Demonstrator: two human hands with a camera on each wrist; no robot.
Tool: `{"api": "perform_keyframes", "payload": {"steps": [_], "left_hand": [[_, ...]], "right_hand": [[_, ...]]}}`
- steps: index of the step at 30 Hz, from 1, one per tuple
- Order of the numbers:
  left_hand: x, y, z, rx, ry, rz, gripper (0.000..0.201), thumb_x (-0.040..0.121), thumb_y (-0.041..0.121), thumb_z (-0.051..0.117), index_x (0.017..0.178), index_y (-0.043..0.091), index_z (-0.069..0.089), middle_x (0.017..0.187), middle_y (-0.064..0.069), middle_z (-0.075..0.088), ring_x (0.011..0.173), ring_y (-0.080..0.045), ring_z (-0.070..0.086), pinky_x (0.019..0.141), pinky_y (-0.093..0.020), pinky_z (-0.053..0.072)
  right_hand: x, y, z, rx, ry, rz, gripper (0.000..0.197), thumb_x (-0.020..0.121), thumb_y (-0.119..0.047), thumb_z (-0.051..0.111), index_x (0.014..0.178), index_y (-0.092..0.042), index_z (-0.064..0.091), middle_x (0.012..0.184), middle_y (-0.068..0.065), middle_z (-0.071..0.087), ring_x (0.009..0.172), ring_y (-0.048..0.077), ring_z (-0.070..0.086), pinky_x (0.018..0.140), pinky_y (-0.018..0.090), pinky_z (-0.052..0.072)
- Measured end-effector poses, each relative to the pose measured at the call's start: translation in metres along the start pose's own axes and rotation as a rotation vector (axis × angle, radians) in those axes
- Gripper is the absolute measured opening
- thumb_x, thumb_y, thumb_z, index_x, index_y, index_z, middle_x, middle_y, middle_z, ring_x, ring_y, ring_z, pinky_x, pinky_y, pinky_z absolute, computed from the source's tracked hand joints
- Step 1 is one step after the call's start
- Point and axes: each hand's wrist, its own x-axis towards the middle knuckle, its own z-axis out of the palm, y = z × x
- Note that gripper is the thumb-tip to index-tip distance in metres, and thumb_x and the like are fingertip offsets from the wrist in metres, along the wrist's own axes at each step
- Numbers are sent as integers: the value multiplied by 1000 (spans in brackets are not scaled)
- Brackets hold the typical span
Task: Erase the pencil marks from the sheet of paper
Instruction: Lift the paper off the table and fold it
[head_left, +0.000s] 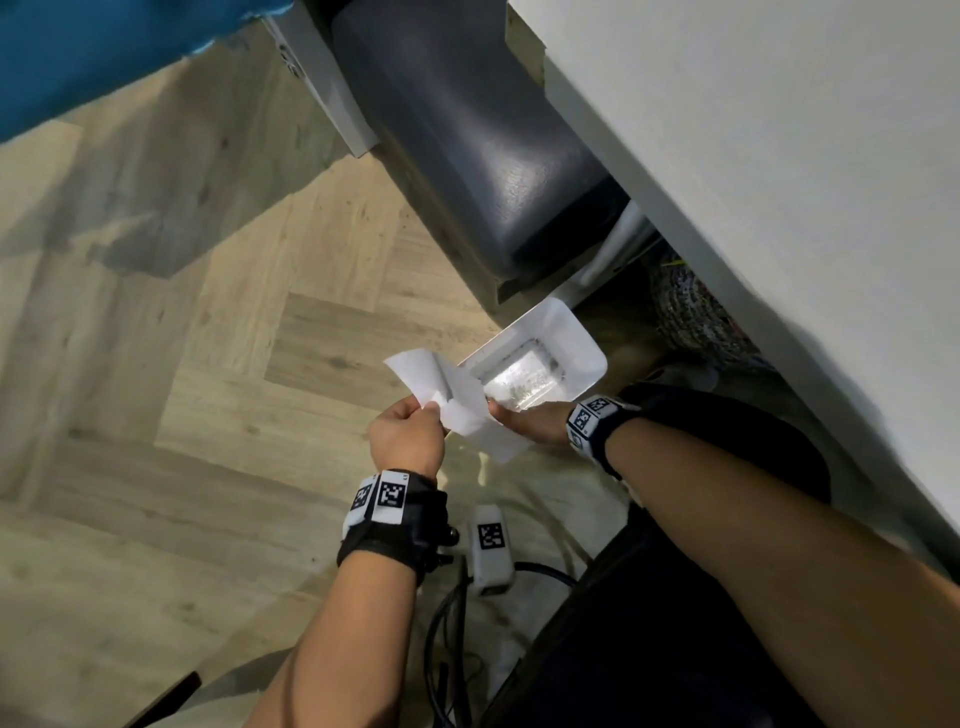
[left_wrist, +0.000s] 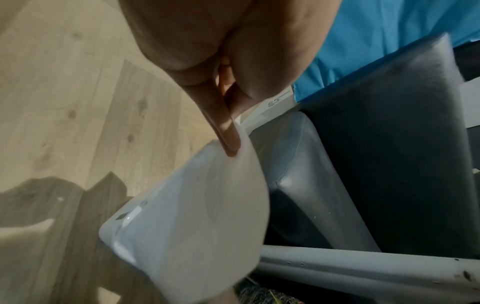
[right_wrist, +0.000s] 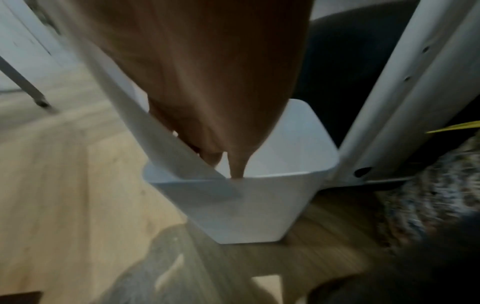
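You hold the sheet of paper (head_left: 460, 402) in the air between your two hands, bent into a trough and tilted over a white bin (head_left: 582, 345) that stands on the floor. Your left hand (head_left: 408, 439) pinches the near-left edge of the sheet between thumb and fingers (left_wrist: 228, 131), the other fingers curled in. Your right hand (head_left: 530, 423) grips the opposite edge; in the right wrist view its fingers (right_wrist: 236, 164) point down at the bin's rim with the paper running beside them, though blur hides exactly how they close. The low end of the sheet hangs over the bin's near corner. Inside the bin you can see a pale, shiny bottom with some small dark specks; what they are cannot be told.

The bin sits on a wooden floor (head_left: 156, 364), just beside the leg of a white table (head_left: 779, 156) and close to a dark padded chair (head_left: 483, 145) tucked under it. A patterned rug (head_left: 696, 317) lies beneath the table. A blue cloth (head_left: 78, 52) shows at the far left. Both wrists wear black straps with printed markers, and cables trail by your lap.
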Motion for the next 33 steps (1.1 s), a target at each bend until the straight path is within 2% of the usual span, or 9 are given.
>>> {"api": "perform_keyframes", "payload": {"steps": [4,9,12,14,16,18,23,27,33], "left_hand": [[-1,13,-14,-73,-142,40,13,95,-2,66,93,9,73,75,-2,76,63,-14,71,66,-26,57],[10,35,-43,-69,-309,68,19,99,-5,58,111,3,71,98,-12,78,79,-20,74,68,-26,60],[17,47,-59,-60,-325,73,17,102,-2,55,108,4,70,94,-8,79,74,-15,75,65,-25,60],[22,59,-73,-47,-280,100,14,101,-1,56,106,3,69,90,-9,77,70,-15,73,67,-28,59],[26,72,-93,-16,-212,153,14,99,1,60,109,1,70,95,-14,75,74,-22,71,75,-33,57],[29,89,-116,-4,-155,203,12,98,4,63,107,4,71,94,-13,76,75,-22,70,78,-34,56],[11,161,-155,46,-118,399,14,100,6,62,111,4,70,73,1,74,61,-12,66,64,-28,52],[-49,235,-128,151,-268,640,14,92,21,74,105,15,75,100,-5,78,83,-17,71,90,-34,55],[-183,284,2,355,-537,999,20,90,32,77,107,21,77,90,8,78,79,-10,71,86,-36,58]], "right_hand": [[-1,28,-19,91,264,122,90,89,-84,20,146,-22,54,153,10,48,138,30,47,117,40,30],[68,92,-50,624,515,-30,94,66,-96,48,133,-31,60,134,-2,66,116,23,65,106,47,41],[-24,15,-60,845,436,-10,55,95,-62,55,123,-15,64,113,13,72,95,26,70,89,35,51],[-62,-15,-64,730,538,-57,38,106,-36,44,122,-6,61,115,21,67,105,37,64,89,35,50],[-86,-39,-67,684,679,-126,33,100,-33,50,111,-7,68,107,15,71,106,36,67,90,37,53],[-112,-60,-69,596,782,-222,27,97,-28,55,85,-8,66,81,4,68,81,25,66,68,30,49],[-231,-101,-74,403,1028,-455,44,97,-27,58,59,-16,38,57,-1,42,54,17,39,52,32,29],[-320,-61,-88,515,1227,-421,39,91,-26,63,62,-8,43,60,4,35,56,19,35,55,31,29],[-437,80,-66,697,1504,-142,42,90,-31,66,76,7,56,65,10,50,60,21,48,61,32,40]]}}
